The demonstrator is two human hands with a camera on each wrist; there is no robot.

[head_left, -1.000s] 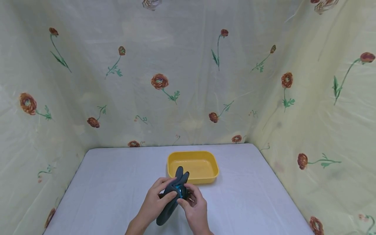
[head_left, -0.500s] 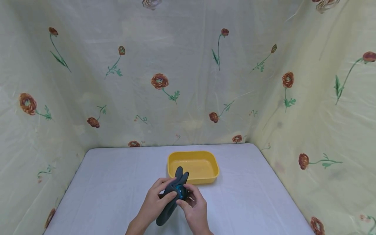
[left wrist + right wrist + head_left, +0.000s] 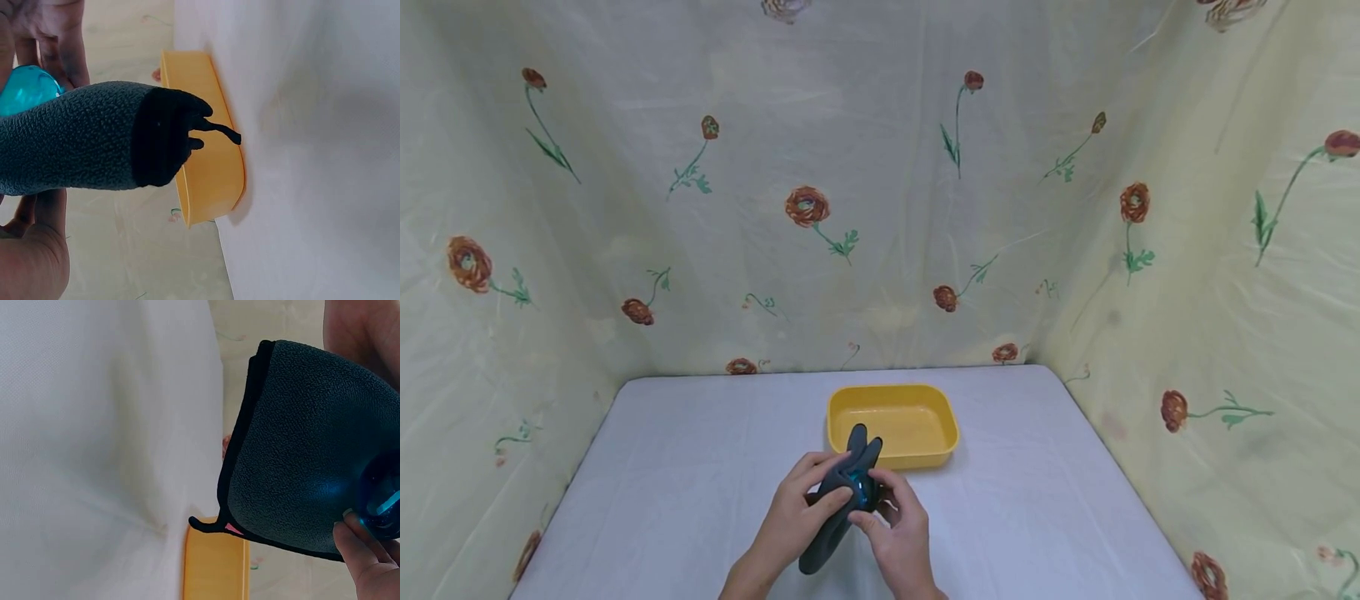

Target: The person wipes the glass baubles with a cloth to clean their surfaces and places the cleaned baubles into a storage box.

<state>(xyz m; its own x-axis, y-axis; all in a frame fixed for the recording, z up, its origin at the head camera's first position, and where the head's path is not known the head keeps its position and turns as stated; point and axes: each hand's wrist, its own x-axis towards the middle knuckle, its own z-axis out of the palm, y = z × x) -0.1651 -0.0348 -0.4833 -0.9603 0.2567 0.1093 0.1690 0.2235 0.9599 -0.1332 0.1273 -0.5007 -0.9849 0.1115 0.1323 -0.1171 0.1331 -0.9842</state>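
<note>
A dark grey terry cloth (image 3: 824,543) with black edging and a small black hanging loop is held up over the table by my left hand (image 3: 796,510). Its thumb lies across the cloth beside a shiny, see-through blue rounded object (image 3: 864,492), whose exact kind does not show. Fingers and thumb of my right hand (image 3: 901,527) curl around the right side of that object. In the left wrist view the folded cloth (image 3: 94,137) hides part of the blue object (image 3: 28,90). In the right wrist view the cloth (image 3: 294,450) spreads wide, with right fingertips (image 3: 351,520) at the object's edge.
A yellow rectangular tray (image 3: 953,450) stands on the white-covered table (image 3: 700,467), just beyond the cloth. Pale flowered sheeting (image 3: 880,250) hangs behind the table and along both sides.
</note>
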